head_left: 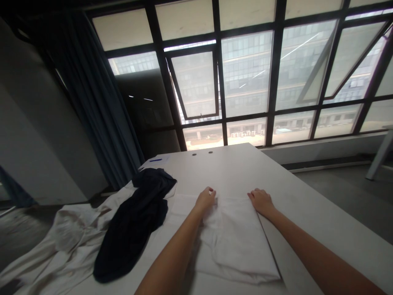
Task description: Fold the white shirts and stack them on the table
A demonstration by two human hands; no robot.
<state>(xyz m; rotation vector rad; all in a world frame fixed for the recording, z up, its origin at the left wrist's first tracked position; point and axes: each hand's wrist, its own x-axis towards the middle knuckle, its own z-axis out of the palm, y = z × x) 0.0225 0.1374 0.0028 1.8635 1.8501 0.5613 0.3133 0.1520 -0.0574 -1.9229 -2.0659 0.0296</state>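
A white cloth [238,239] lies partly folded on the table in front of me, with soft creases along its left part. My left hand [206,198] is at its far edge, fingers curled in a pinch; a fold of the cloth seems to be between them, though blur hides the tips. At the far right corner of the same cloth is my right hand [260,200], its bent fingers closed on the corner. Whether the cloth is a garment or a plain piece of fabric, I cannot tell.
Left of the cloth lies a crumpled dark navy garment [132,229]. Beyond it, an off-white fabric heap [70,233] hangs over the left edge of the white table [227,170]. A blue pen [155,160] rests on paper at the far left corner. Windows stand behind.
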